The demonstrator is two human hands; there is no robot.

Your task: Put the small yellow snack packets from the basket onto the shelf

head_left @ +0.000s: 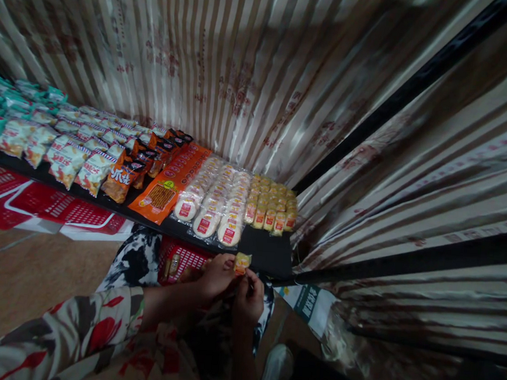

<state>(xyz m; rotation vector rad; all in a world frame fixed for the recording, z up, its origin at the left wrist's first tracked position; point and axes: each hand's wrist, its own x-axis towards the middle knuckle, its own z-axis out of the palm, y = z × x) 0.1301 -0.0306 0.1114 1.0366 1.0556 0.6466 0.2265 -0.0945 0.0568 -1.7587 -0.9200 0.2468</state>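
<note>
1 yellow packet (242,263) is pinched by the curled fingers of the left hand (217,278) and right hand (249,300), side by side.

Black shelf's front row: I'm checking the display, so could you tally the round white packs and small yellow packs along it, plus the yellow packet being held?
Round white packs, front row: 3
Small yellow packs, front row: 5
Held yellow packet: 1
Total: 9
</note>
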